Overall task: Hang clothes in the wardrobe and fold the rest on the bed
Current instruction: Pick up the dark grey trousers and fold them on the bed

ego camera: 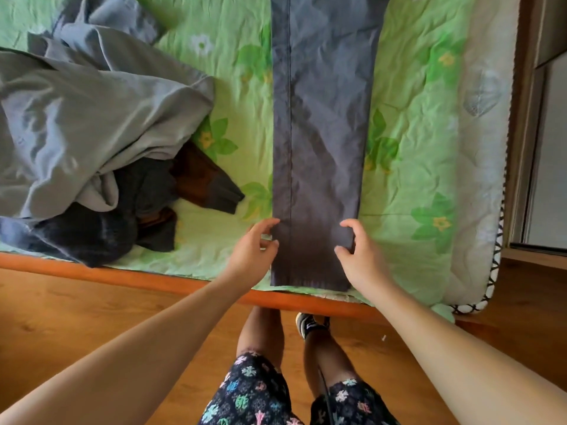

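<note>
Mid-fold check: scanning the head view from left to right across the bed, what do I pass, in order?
Grey clothes heap → brown-and-dark sleeve → left hand → grey trousers → right hand → quilt's white border → pale door panel.

Trousers (322, 118), centre of frame: dark grey woven cloth, matt, finely creased, one stitched seam down the left side. Bedspread (414, 133) beneath: green printed cloth, quilted and puckered, with a faint sheen and a white padded border at right. Upper left heap: grey garment (92, 102), smooth cloth with a soft sheen. Under it a dark knit (221, 191), coarser, with a ribbed cuff. Bed rail (122, 273): orange-brown wood, glossy. Floor (76, 317): wood-grain boards, semi-gloss.
</note>
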A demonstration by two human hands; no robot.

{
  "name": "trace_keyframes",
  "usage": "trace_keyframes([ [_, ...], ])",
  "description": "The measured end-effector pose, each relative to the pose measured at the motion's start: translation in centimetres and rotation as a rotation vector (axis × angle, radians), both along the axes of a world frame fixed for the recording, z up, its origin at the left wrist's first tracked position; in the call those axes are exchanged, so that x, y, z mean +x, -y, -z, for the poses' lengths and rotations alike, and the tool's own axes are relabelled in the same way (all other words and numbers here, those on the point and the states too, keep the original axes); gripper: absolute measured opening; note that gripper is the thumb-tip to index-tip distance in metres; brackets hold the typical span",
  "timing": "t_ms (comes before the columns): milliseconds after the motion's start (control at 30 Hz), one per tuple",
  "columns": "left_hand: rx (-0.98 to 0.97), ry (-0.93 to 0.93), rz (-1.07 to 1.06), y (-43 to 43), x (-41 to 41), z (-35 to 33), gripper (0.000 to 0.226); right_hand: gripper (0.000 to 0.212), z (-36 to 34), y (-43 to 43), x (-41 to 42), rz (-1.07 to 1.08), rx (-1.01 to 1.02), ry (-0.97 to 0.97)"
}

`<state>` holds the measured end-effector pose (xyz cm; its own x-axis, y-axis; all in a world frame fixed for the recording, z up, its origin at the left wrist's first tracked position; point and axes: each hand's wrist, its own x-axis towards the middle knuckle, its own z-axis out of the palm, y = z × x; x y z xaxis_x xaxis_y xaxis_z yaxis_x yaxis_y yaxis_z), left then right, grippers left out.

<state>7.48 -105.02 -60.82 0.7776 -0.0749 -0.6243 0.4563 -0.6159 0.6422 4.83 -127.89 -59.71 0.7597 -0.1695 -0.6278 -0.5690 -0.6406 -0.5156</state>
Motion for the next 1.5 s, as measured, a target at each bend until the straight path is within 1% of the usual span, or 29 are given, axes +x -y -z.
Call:
trace_keyframes([
  [67,-0.072,-0.042,-0.035,0.6,0.6,0.8,0.036,0.033,0.8,-0.4,0.7,0.086,0.007,-0.04],
  [100,-0.087,-0.072,-0.02,0.8,0.8,0.8,0.037,0.032,1.1,-0.6,0.7,0.08,-0.009,-0.053],
  [200,-0.056,-0.117,0.053,0.8,0.4,1.3,0.041,0.028,1.6,-0.8,-0.2,0.061,-0.02,-0.116],
  [267,-0.009,-0.125,0.141,0.5,0.2,1.2,0.037,0.028,1.4,-0.7,-0.6,0.052,0.002,-0.159],
  [333,-0.026,-0.145,0.158,0.0,0.3,1.2,0.033,0.03,0.7,-0.6,-0.4,0.04,0.024,-0.197],
  [400,-0.08,-0.182,0.097,0.0,0.8,0.4,0.034,0.036,0.3,-0.4,0.0,0.093,0.113,-0.211],
  [500,-0.15,-0.165,0.116,-0.7,2.1,-0.9,0.053,0.046,-1.3,0.6,1.4,0.249,0.338,-0.266],
  [533,-0.142,-0.086,0.197,-1.2,2.9,-1.3,0.059,0.053,-1.7,1.2,1.8,0.3,0.43,-0.306],
  [567,-0.086,0.048,0.329,-1.8,3.8,-1.8,0.061,0.06,-2.3,1.7,2.4,0.333,0.525,-0.338],
  [633,0.019,0.441,0.583,-3.0,5.8,-2.0,0.057,0.065,-3.5,2.4,3.9,0.282,0.61,-0.352],
  [667,0.058,0.577,0.654,-3.3,6.7,-1.8,0.053,0.066,-3.9,2.7,4.8,0.164,0.551,-0.313],
  [733,0.097,0.681,0.651,-2.8,8.7,-1.6,0.04,0.059,-3.7,3.6,6.6,-0.165,0.291,-0.126],
  [767,0.082,0.675,0.621,-2.4,9.8,-1.6,0.032,0.052,-3.6,4.0,7.7,-0.288,0.153,-0.008],
  [833,-0.052,0.6,0.523,-1.5,12.8,-1.7,0.02,0.033,-3.4,4.9,10.0,-0.354,-0.011,0.231],
  [867,-0.151,0.489,0.421,-1.1,14.6,-2.2,0.018,0.03,-3.1,5.3,11.4,-0.311,-0.016,0.313],
  [900,-0.256,0.332,0.29,-0.7,16.4,-2.8,0.016,0.032,-3.4,5.2,13.1,-0.22,0.04,0.343],
  [933,-0.369,0.169,0.143,-0.2,18.3,-3.3,0.016,0.029,-3.7,5.1,15.1,-0.07,0.155,0.313],
  [967,-0.47,0.029,-0.007,0.4,19.9,-3.5,0.016,0.022,-3.8,4.9,17.2,0.116,0.33,0.229],
  [1000,-0.54,-0.096,-0.141,0.9,21.3,-3.2,0.015,0.019,-3.6,4.7,19.1,0.285,0.547,0.109],
  [1033,-0.564,-0.202,-0.228,1.4,22.3,-2.8,0.011,0.022,-3.1,4.5,20.7,0.421,0.734,-0.001],
  [1067,-0.552,-0.294,-0.262,1.8,22.9,-2.3,0.017,0.03,-2.5,4.4,21.8,0.492,0.855,-0.098],
  [1133,-0.481,-0.407,-0.25,2.1,22.7,-1.0,0.033,0.047,-1.3,4.3,22.2,0.508,0.908,-0.261],
  [1200,-0.477,-0.442,-0.248,1.9,20.9,0.1,0.03,0.056,0.3,4.3,21.0,0.433,0.841,-0.333],
  [1233,-0.48,-0.437,-0.243,1.6,19.8,0.3,0.025,0.067,1.0,4.4,20.3,0.396,0.762,-0.302],
  [1267,-0.48,-0.423,-0.232,1.4,18.8,0.5,0.023,0.08,1.6,4.7,19.5,0.339,0.626,-0.232],
  [1300,-0.461,-0.392,-0.21,1.2,17.9,0.6,0.023,0.083,2.2,5.2,18.8,0.242,0.505,-0.154],
  [1367,-0.422,-0.322,-0.185,1.0,16.8,0.6,0.023,0.051,2.2,5.5,17.9,0.048,0.311,-0.017],
  [1400,-0.407,-0.291,-0.189,1.1,16.7,0.4,0.023,0.043,1.6,5.3,17.5,-0.02,0.269,0.06],
  [1500,-0.388,-0.225,-0.225,1.4,16.9,-0.1,0.022,0.04,0.1,4.4,17.4,-0.088,0.202,0.343],
])
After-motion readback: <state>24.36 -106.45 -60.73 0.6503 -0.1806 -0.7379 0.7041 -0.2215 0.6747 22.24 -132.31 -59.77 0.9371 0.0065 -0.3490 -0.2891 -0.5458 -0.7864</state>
